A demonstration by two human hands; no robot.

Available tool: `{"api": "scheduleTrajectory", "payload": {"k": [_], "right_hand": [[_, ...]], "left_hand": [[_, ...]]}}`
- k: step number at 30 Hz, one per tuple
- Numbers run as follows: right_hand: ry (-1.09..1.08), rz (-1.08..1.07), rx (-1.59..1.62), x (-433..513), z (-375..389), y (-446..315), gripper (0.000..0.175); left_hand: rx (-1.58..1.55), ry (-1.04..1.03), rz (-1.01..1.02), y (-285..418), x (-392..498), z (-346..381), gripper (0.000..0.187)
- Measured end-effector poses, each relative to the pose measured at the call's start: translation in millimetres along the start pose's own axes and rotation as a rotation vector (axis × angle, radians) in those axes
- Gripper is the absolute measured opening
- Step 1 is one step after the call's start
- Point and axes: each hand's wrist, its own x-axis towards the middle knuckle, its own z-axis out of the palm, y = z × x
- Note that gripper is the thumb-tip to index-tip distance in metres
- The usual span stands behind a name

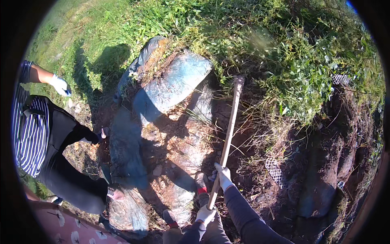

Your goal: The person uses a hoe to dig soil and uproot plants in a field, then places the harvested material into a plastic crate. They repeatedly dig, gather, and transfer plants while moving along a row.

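Observation:
My right hand (224, 176), in a white work glove, is wrapped around the wooden handle (229, 134) of a long digging tool, perhaps a hoe. Lower down, near the butt end, my left hand (206, 214) grips the same shaft in a white glove. The handle slants up and away from me to the tool's head (239, 80), which meets dark soil and roots at the edge of the weeds. Its blade cannot be made out. Left of the head lies a big bluish block (179, 80), either a filled sack or a stone. My shoes (200, 180) stand below it on uneven ground.
At the left a person (54, 128) in a striped top stands close, one gloved hand hanging free. Pink flowered cloth (73, 227) shows at bottom left. Lattice pieces (274, 172) stick out of the soil at right. Dense weeds (292, 61) cover the far side.

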Motion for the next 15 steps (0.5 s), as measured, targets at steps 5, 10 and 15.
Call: {"api": "scheduleTrajectory", "payload": {"k": [5, 10, 15], "right_hand": [[-0.28, 0.083, 0.117, -57.4, 22.8, -2.6, 0.027], [-0.562, 0.139, 0.546, -135.4, 31.3, -67.0, 0.03], [-0.665, 0.07, 0.703, -140.9, 76.2, -178.5, 0.018]], "left_hand": [[-0.333, -0.044, -0.126, 19.7, -24.6, -20.8, 0.031], [-0.419, -0.061, 0.184, 124.9, -83.7, -54.3, 0.049], [-0.449, -0.052, 0.235, 299.3, -139.4, -93.8, 0.058]]}}
